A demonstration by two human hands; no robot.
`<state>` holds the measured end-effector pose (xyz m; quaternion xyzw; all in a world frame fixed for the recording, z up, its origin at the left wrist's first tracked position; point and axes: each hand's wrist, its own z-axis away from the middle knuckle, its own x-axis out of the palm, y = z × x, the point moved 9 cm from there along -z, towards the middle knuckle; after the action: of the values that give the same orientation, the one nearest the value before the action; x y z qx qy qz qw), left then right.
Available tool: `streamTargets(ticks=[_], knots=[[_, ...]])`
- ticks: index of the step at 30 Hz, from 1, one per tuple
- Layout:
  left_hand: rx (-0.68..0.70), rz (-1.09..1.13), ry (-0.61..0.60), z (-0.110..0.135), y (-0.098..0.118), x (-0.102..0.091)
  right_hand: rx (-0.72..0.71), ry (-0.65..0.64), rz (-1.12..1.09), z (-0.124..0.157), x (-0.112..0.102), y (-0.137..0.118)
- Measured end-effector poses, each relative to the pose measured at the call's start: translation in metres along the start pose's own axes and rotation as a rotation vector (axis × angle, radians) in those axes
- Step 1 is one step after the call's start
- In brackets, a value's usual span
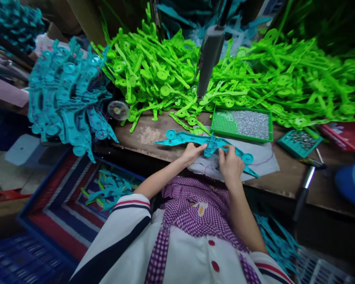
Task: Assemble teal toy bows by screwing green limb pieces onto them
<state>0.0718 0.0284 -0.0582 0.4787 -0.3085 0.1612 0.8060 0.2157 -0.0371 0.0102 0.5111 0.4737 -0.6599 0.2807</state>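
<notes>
A long turquoise plastic part (pixel 189 138) with round discs near its ends lies across the bench edge in front of me. My left hand (pixel 193 153) grips it just left of its ribbed middle, thumb on top. On the right, my right hand (pixel 231 161) has its fingers closed at the part's right arm; a thin red wire and a clear round piece (pixel 215 162) show beside it. Whether the fingers pinch the wire or the part itself is hard to make out. Under the part lies a white cloth (pixel 264 159).
Bright green plastic parts (pixel 165 71) are heaped along the back. A grey electric screwdriver (pixel 208 59) hangs above the bench. A green tray (pixel 241 136) holds small metal pieces. At right lie a small screw box (pixel 298 140) and a hammer (pixel 307 179). Turquoise parts (pixel 68 90) are stacked left.
</notes>
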Motion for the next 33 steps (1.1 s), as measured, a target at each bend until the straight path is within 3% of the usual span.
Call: streamTargets(ticks=[5,7,14,24,33], knots=[[0.012,-0.024,-0.007,-0.001,-0.003,-0.001,-0.253,0.018,0.076,0.0,0.002,-0.011],[0.007,-0.032,-0.005,-0.001,-0.003,0.0,-0.289,0.025,0.076,-0.001,0.001,-0.009],[0.006,-0.065,-0.009,0.001,0.001,0.002,-0.201,-0.035,0.008,-0.012,-0.001,0.002],[-0.049,-0.105,-0.056,-0.004,-0.003,-0.001,-0.197,-0.087,-0.056,-0.018,0.003,0.008],[-0.144,-0.119,0.005,-0.011,-0.008,-0.005,-0.246,-0.148,-0.012,-0.024,0.015,0.012]])
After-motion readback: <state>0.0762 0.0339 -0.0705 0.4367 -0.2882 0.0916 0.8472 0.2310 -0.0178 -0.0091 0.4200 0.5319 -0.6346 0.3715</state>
